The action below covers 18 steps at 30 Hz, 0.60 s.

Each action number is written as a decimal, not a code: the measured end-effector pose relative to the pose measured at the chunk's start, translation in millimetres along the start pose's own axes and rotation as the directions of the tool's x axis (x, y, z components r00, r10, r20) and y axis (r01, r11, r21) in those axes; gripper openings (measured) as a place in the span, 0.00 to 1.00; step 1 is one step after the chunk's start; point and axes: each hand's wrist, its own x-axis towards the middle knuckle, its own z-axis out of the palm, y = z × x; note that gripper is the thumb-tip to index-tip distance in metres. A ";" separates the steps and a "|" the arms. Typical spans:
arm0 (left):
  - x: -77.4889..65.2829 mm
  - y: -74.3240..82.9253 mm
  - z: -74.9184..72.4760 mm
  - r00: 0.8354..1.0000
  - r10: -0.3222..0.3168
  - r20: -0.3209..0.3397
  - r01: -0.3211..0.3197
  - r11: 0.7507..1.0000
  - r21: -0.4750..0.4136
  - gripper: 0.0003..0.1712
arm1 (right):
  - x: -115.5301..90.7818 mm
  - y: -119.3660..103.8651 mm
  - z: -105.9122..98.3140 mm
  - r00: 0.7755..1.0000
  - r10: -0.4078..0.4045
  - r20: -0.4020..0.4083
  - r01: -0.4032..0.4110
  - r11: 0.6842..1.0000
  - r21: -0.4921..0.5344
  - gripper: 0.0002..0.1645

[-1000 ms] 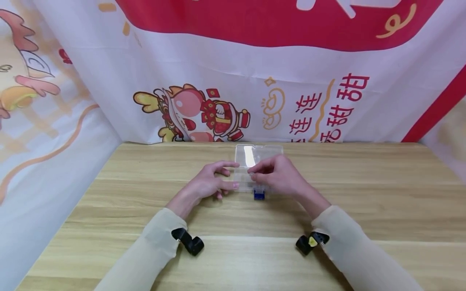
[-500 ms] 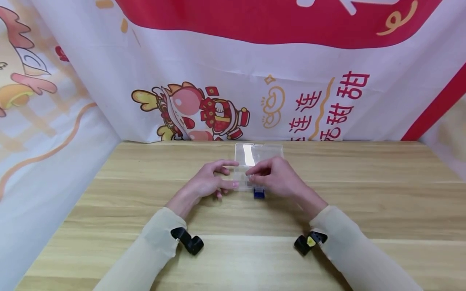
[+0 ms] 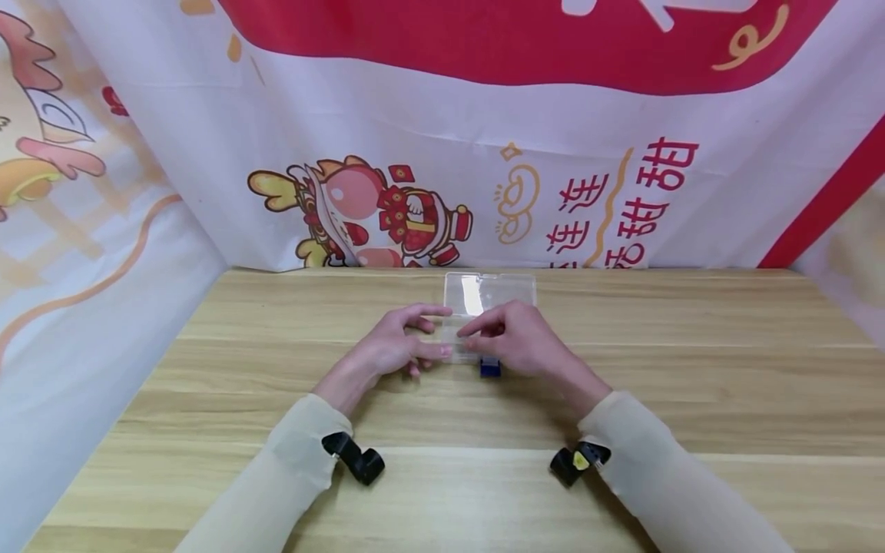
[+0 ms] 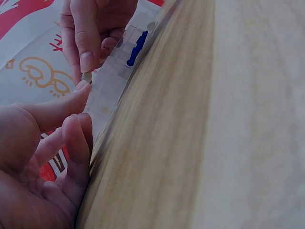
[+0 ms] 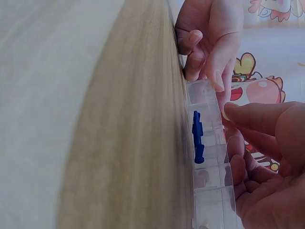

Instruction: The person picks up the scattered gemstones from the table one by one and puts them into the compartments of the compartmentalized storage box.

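Note:
A clear plastic compartment box [image 3: 449,330] lies on the table with its lid [image 3: 512,288] raised at the back. My left hand [image 3: 397,342] holds the box's left end, its thumb at the top corner and curled fingers against the side. Above the left compartments, my right hand [image 3: 522,338] pinches a small round yellowish disc [image 4: 86,77] between thumb and fingertip. The disc's kind is too small to tell. A blue latch [image 5: 198,137] sits on the front of the box. Some compartments hold small items, too blurred to name.
The wooden table [image 3: 442,491] runs in front of the box and to both sides. A white and red printed cloth [image 3: 429,107] hangs behind the table's back edge. Black wrist cameras [image 3: 362,465] sit on the sleeves.
My right hand has moved slightly left across the box, toward the left-end compartments. The left hand and the box stay in place.

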 end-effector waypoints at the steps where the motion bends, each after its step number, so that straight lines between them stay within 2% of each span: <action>1: 0.2 -0.2 0.3 1.000 -0.002 0.002 0.002 1.000 0.001 0.39 | -0.1 0.1 0.8 1.000 0.006 -0.001 -0.006 1.000 -0.004 0.08; 6: 1.3 -0.7 2.0 1.000 -0.002 0.012 0.002 1.000 -0.002 0.39 | -1.4 1.2 2.8 0.999 0.033 -0.013 -0.033 0.999 -0.021 0.08; 18: 0.6 -2.4 -2.1 1.000 0.002 0.013 -0.002 1.000 0.001 0.39 | 1.9 -3.8 8.4 0.999 0.013 -0.040 -0.016 0.997 -0.075 0.08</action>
